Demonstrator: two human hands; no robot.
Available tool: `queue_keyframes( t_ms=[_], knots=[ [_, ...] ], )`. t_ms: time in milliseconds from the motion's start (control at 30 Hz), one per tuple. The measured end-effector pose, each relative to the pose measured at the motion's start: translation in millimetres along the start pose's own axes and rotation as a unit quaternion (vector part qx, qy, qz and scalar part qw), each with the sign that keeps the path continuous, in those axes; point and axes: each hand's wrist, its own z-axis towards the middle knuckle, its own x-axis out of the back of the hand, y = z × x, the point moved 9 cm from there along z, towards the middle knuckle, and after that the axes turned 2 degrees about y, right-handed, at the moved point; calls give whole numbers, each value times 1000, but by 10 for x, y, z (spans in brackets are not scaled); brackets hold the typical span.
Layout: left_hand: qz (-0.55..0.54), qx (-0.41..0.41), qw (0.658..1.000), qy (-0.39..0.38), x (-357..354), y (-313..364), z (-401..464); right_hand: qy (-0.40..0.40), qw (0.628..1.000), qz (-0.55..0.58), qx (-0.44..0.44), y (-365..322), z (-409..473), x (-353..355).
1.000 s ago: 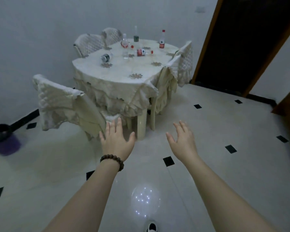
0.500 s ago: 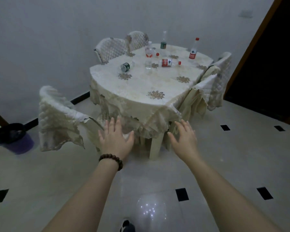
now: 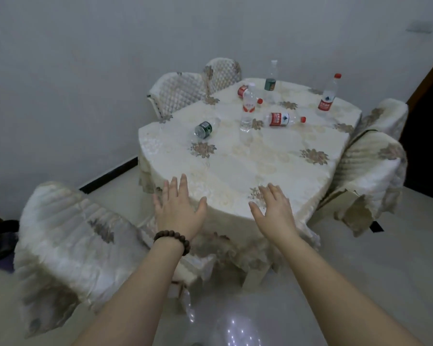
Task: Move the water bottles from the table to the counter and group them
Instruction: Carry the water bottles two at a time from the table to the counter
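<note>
Bottles are spread over the far half of the round table (image 3: 235,171), none yet taken up. Three are stood upright — a red-labelled bottle (image 3: 248,108) near the middle, a green-labelled bottle (image 3: 270,82) at the far edge, and a red-capped bottle (image 3: 327,98) at the far right. Three are laid on their sides: a green-labelled one (image 3: 205,128) to the left, a red-labelled one (image 3: 284,119) just right of centre, and a third (image 3: 243,90) partly hidden behind the upright middle bottle.

The left hand (image 3: 179,211) and the right hand (image 3: 273,211) are held flat with fingers spread over the near edge, nothing gripped.

Trouble is most likely to be caused by the long reach — the bottles are well apart from both hands, and an upright one could be knocked over by a sleeve-less forearm passed across it. The lying bottles could be set rolling toward the edge by a loose touch, and the draped cloth could be dragged if it is leaned on.

The counter is not shown at all. Fill levels cannot be made out, and the label print is too small to be read.
</note>
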Motion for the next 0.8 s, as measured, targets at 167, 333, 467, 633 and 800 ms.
queue_keyframes(
  t_ms=[167,333,467,633,800],
  knots=[
    [-3,-6,1000,-6,-132,36,931,-2,1000,1,-19,-19,839,-137],
    [-1,-10,1000,-21,-411,205,1638,-4,999,9,-35,134,1570,-198],
    [5,-5,1000,-17,-704,318,2238,-9,999,16,-36,292,2260,-298],
    [14,14,1000,-15,-1046,484,3057,-8,999,26,-30,497,3242,-375],
    [49,39,997,-35,-1431,605,3798,-27,998,52,-33,674,4102,-468]
  ],
)
